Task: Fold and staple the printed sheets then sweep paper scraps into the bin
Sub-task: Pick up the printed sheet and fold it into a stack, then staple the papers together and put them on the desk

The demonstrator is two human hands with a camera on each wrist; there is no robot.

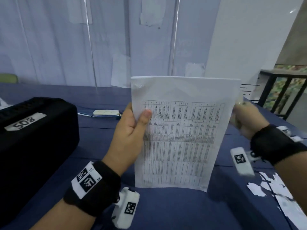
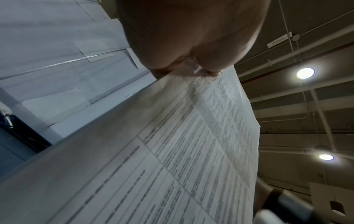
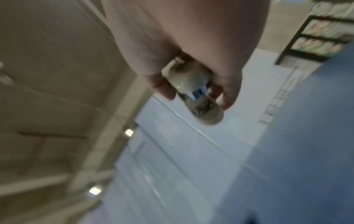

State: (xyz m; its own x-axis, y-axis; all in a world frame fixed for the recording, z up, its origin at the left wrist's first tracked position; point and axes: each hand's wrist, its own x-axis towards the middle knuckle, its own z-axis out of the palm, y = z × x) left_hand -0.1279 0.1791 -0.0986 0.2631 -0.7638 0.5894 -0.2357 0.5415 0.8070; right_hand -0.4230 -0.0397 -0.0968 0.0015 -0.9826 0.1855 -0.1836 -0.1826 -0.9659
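The white printed paper sheets (image 1: pixel 179 135) are being held upright, lower edge on the blue bench (image 1: pixel 166 209), pinched by the left hand (image 1: pixel 131 128), apparently to square them. A small cream plastic stapler (image 3: pixel 193 94) is being gripped by the right hand (image 1: pixel 245 118), its fingers (image 3: pixel 228 89) curled round it, beside the sheets.

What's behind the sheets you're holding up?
Behind the sheets, the right hand shows at their right edge, gripping a pale stapler. The left hand pinches their left edge. The blue table directly behind them is covered.
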